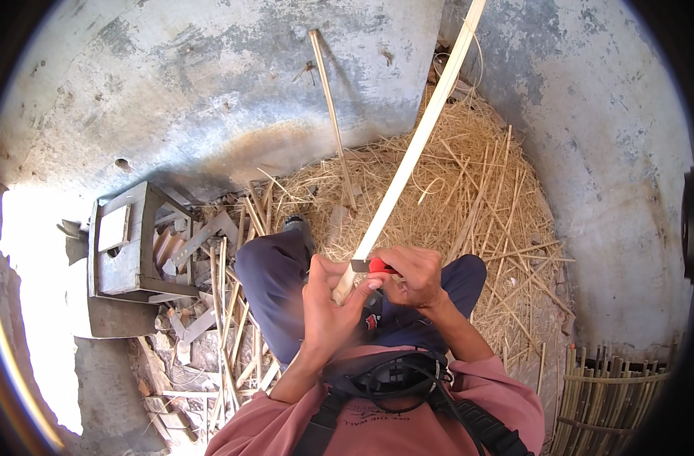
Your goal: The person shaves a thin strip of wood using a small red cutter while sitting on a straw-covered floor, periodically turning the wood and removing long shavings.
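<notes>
A long, pale split strip of bamboo or wood point(412, 162) slants up and away from my lap toward the far corner. Its near end is pinched between the fingers and thumb of my left hand point(328, 304). In my right hand point(417, 280) is a knife point(377, 265) with a red handle, gripped in closed fingers. The short dark blade lies across the strip just above my left thumb, apparently touching it. Both hands are close together over my lap, between my bent knees.
Straw-like shavings point(453, 197) and loose strips cover the floor ahead. One thin stick point(330, 106) leans on the grey wall point(210, 68). A worn wooden box frame point(138, 239) stands left, beside scrap wood and rubble. A slatted basket-like bundle point(605, 406) sits at lower right.
</notes>
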Motion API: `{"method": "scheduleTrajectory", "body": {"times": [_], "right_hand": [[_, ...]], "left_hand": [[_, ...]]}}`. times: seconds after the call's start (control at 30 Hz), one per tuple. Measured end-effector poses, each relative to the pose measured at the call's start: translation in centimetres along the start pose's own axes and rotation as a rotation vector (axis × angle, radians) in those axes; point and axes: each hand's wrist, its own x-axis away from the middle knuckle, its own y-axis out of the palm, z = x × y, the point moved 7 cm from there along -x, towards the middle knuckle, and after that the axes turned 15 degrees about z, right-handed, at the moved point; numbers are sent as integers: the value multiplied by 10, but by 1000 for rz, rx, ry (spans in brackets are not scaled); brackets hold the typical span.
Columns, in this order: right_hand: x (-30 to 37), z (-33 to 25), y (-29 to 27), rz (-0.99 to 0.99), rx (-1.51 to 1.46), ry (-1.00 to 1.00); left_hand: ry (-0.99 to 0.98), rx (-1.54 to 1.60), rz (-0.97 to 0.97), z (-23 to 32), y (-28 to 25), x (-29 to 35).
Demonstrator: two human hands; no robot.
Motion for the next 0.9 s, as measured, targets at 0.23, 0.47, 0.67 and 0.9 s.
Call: {"method": "scheduleTrajectory", "body": {"times": [0.23, 0.47, 0.67, 0.9], "right_hand": [[3, 2, 1, 15, 42, -9], [-2, 0, 1, 3, 52, -32], [-6, -1, 1, -1, 52, -46], [-6, 3, 2, 18, 46, -21]], "left_hand": [[-1, 25, 7, -7, 0, 1], [-16, -30, -29, -5, -3, 1], [11, 9, 47, -8, -7, 0], [-22, -46, -5, -4, -8, 0]]}}
